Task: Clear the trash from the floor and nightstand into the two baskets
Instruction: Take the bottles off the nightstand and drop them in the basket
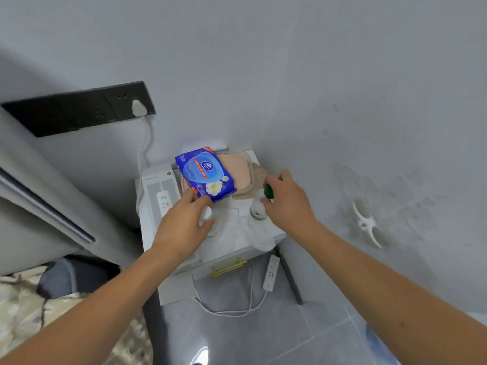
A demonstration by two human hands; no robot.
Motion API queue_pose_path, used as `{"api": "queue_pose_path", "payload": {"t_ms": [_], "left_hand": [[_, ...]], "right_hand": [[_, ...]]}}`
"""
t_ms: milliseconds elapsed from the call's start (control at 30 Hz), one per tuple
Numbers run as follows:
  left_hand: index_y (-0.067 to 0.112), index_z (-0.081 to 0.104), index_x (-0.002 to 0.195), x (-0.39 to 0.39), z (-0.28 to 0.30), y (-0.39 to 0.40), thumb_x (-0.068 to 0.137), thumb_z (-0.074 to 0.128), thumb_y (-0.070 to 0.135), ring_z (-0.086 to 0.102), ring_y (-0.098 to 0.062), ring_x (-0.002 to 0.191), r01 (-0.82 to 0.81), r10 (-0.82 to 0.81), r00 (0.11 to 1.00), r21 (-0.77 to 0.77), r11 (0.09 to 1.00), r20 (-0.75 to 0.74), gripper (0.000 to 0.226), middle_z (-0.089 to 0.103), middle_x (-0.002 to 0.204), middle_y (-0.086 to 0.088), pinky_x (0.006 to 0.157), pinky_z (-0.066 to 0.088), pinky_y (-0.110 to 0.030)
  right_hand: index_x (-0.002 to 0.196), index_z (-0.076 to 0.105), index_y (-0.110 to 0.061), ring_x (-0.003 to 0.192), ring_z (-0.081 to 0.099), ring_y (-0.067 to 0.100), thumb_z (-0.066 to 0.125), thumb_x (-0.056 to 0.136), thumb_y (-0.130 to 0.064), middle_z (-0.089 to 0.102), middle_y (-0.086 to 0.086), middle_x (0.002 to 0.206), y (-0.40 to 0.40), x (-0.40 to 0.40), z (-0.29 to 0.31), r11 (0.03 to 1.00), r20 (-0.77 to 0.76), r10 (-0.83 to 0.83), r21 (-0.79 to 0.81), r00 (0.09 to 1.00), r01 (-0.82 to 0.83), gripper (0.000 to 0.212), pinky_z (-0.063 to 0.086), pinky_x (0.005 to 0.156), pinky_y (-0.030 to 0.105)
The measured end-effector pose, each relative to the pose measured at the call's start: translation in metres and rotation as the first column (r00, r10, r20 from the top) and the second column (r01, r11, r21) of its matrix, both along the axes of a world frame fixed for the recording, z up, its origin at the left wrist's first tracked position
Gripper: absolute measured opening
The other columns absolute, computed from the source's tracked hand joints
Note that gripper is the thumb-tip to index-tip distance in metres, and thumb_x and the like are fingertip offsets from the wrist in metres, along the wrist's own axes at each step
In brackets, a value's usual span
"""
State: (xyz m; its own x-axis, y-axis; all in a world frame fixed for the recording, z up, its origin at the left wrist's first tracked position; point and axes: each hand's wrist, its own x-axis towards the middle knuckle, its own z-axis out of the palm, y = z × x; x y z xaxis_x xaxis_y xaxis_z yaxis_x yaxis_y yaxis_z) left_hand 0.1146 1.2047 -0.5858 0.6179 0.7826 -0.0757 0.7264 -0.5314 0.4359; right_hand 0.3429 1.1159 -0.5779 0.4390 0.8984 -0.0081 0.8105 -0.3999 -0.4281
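Shown from above, the left hand [184,222] closes on a white-capped bottle [207,214] and the right hand [284,201] on a green-capped bottle [267,192], both standing on crumpled tissues [237,227] at the front of the nightstand [232,255]. Lifting carelessly could, by judgement, drag tissues over that near edge or knock the blue wipes pack [207,173] just behind. Wall crowds the right; open floor [237,335] lies below; no baskets visible.

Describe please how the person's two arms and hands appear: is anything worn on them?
Both arms are bare from the lower frame edges up to the wrists; no sleeves show. The left hand and the right hand wear no gloves. I see no watch, bracelet or ring on either, though the picture is slightly blurred. No markings or cables are on them.
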Motion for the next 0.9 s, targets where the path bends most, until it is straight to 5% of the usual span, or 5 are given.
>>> {"api": "queue_pose_path", "payload": {"t_ms": [233,533,633,767,900], "left_hand": [[0.035,0.049,0.093,-0.002,0.067,-0.073,0.088,0.066,0.054,0.056,-0.009,0.071,0.131,-0.143,0.971,0.073,0.989,0.19,0.026,0.054,0.092,0.016,0.056,0.051,-0.033],[0.029,0.057,0.071,0.06,0.114,-0.263,0.072,0.06,0.057,0.051,-0.009,0.064,0.515,-0.477,0.818,-0.04,0.856,0.323,0.028,0.057,0.069,0.016,0.058,0.044,-0.017],[0.031,0.057,0.07,0.104,0.106,-0.333,0.072,0.06,0.057,0.052,-0.005,0.062,0.638,-0.6,0.738,-0.029,0.77,0.308,0.026,0.055,0.07,0.02,0.058,0.043,-0.011],[0.031,0.055,0.078,0.174,0.072,-0.409,0.076,0.065,0.057,0.054,-0.008,0.059,0.725,-0.674,0.676,-0.102,0.681,0.297,0.027,0.056,0.078,0.015,0.055,0.049,-0.031],[0.031,0.052,0.083,0.242,0.016,-0.469,0.081,0.079,0.04,0.057,-0.009,0.07,0.72,-0.68,0.692,-0.169,0.673,0.241,0.029,0.058,0.08,0.012,0.06,0.05,-0.035]], "right_hand": [[0.099,0.054,-0.029,0.065,0.051,0.012,0.068,0.087,-0.04,0.041,-0.01,0.096,-0.132,-0.034,0.046,0.963,-0.087,-0.191,0.177,0.978,0.204,0.021,0.048,0.061,0.027],[0.099,0.058,-0.031,0.075,0.051,0.008,0.067,0.088,-0.044,0.046,-0.015,0.097,-0.382,-0.064,0.055,0.773,-0.238,-0.598,0.083,0.765,0.629,0.02,0.053,0.071,0.03],[0.101,0.058,-0.031,0.079,0.055,0.009,0.067,0.089,-0.046,0.048,-0.017,0.1,-0.452,-0.048,0.046,0.673,-0.227,-0.71,0.063,0.667,0.737,0.021,0.054,0.074,0.028],[0.102,0.058,-0.029,0.078,0.056,0.013,0.071,0.088,-0.041,0.049,-0.013,0.106,-0.543,-0.01,0.021,0.542,-0.208,-0.812,0.081,0.546,0.837,0.023,0.056,0.07,0.03],[0.103,0.061,-0.024,0.072,0.056,0.011,0.074,0.088,-0.033,0.051,-0.01,0.104,-0.621,0.037,-0.017,0.45,-0.208,-0.864,0.087,0.458,0.889,0.022,0.054,0.068,0.029]]}}
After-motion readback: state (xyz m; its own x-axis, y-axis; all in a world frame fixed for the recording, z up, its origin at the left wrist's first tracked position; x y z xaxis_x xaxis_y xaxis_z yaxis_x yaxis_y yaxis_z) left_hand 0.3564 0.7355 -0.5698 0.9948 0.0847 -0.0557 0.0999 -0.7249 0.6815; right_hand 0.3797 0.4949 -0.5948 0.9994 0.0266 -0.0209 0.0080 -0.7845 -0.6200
